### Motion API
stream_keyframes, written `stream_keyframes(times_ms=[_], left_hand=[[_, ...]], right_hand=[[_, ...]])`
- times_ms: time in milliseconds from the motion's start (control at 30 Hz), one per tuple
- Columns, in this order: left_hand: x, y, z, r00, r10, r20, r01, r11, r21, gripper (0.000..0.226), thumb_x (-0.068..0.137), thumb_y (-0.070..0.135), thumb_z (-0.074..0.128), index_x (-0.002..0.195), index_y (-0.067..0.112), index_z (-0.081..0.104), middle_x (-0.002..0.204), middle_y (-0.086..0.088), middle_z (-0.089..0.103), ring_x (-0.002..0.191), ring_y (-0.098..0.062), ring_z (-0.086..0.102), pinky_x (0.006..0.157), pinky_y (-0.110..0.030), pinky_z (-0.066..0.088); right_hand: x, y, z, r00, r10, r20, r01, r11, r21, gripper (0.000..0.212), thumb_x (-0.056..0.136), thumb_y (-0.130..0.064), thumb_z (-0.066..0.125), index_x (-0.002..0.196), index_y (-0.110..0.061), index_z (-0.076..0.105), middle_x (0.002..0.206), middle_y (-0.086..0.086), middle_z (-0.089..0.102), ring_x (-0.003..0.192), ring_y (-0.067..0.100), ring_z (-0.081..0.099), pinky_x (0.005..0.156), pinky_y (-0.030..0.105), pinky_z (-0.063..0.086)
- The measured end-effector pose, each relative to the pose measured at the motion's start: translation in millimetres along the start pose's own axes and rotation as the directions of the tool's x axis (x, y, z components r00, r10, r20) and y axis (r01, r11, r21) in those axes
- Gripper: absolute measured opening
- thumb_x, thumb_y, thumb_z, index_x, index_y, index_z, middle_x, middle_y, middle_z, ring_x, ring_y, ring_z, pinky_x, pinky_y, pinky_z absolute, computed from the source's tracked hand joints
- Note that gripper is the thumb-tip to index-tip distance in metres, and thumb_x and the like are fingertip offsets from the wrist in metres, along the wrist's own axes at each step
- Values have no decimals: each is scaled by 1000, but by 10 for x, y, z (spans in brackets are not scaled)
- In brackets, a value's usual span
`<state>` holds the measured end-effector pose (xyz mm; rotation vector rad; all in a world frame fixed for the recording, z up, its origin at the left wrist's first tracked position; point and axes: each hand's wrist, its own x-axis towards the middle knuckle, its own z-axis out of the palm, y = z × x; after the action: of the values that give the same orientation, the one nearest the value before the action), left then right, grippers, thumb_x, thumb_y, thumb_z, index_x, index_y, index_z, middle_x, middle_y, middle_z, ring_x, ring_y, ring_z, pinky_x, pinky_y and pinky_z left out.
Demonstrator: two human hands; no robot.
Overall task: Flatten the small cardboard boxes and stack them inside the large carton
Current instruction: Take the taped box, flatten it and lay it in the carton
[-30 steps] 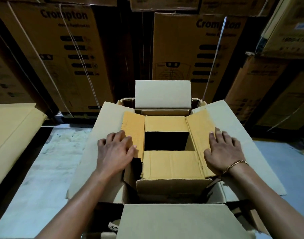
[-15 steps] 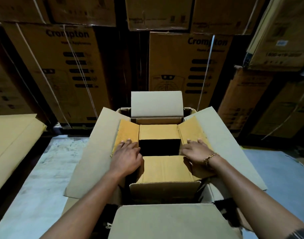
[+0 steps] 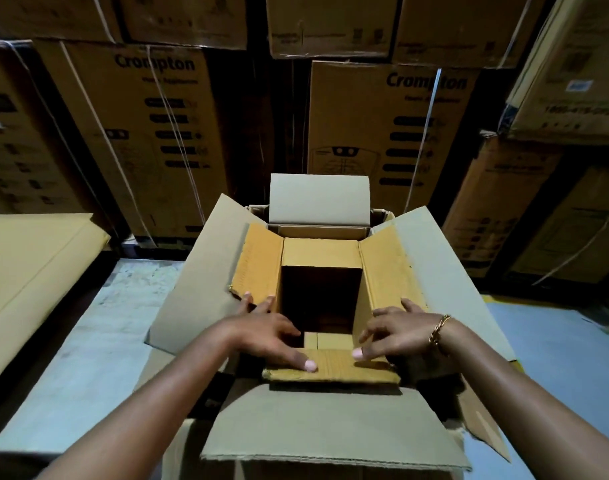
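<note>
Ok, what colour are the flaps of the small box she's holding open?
Yellow-orange, brighter than the large carton's dull grey-tan flaps; the small box shows clearly in the head view.

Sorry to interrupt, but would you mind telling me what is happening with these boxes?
A person is working a small yellow cardboard box that sits, not yet flattened, in the open large carton. The left hand and right hand grip its near corners, thumbs on the near flap. Its side flaps are spread open. Printed cartons are stacked behind.
</note>
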<state>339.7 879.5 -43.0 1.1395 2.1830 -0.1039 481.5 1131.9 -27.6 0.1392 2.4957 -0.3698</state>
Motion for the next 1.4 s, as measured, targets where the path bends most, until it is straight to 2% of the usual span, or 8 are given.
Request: stream_keyframes(times_ms=[200,333,467,633,867,1067,1233,1400], left_hand=[[3,57,241,990,-49,-130,49,999,0,114,57,99,48,145,27,54,165,6,30,152,-18,-27,113,-59,-29],[-10,30,245,989,-32,-147,31,999,-7,117,55,100,47,144,25,55,164,0,32,153,-18,-26,116,-57,-26],[56,9,223,986,-22,-164,29,999,41,121,49,108,31,135,29,62,155,3,46,156,-22,-11,120,-57,-12],[253,75,-74,917,-73,-392,149,975,167,82,79,87,43,137,30,59,140,0,54,136,-24,35,110,-49,23],[711,-50,-374,863,-164,-477,250,961,121,62,91,55,62,140,19,50,142,-8,50,131,-28,47,107,-45,42],[1096,-332,-720,743,-197,-639,286,958,36,71,91,62,56,145,19,42,143,-10,49,134,-31,43,109,-48,35],[1520,-521,-1086,669,-375,-641,240,926,-291,70,98,61,43,150,15,38,150,-12,49,140,-34,39,114,-50,28],[1897,-621,-1303,624,-489,-610,253,864,-435,60,106,55,21,133,16,58,126,-13,66,126,-30,49,103,-46,27]], right_hand=[[71,-20,273,997,6,-79,-12,997,-82,133,26,-107,28,136,-37,57,151,-10,47,153,12,0,117,54,-19],[53,-74,215,998,43,-53,-50,990,-133,109,52,-102,42,136,-35,57,151,-7,45,153,15,4,119,54,-12],[287,-175,136,948,131,-291,-203,951,-234,77,83,-84,34,136,-32,56,141,-3,53,136,21,32,106,48,22],[828,-155,-89,844,173,-508,-338,907,-252,66,84,-65,58,136,-25,50,139,2,51,130,26,40,101,45,34],[1406,155,-574,732,236,-639,-452,870,-197,62,82,-59,62,130,-22,50,132,5,53,122,27,44,92,44,41],[1541,376,-965,523,392,-757,-272,918,288,55,94,-65,38,120,-21,59,112,8,68,114,33,55,91,43,37],[1831,461,-1130,563,452,-691,-393,883,258,60,97,-65,30,117,-17,61,112,12,69,117,32,54,91,43,32],[2156,563,-1254,546,518,-659,-418,849,322,66,98,-63,25,117,-15,66,116,11,69,116,31,56,92,43,31]])
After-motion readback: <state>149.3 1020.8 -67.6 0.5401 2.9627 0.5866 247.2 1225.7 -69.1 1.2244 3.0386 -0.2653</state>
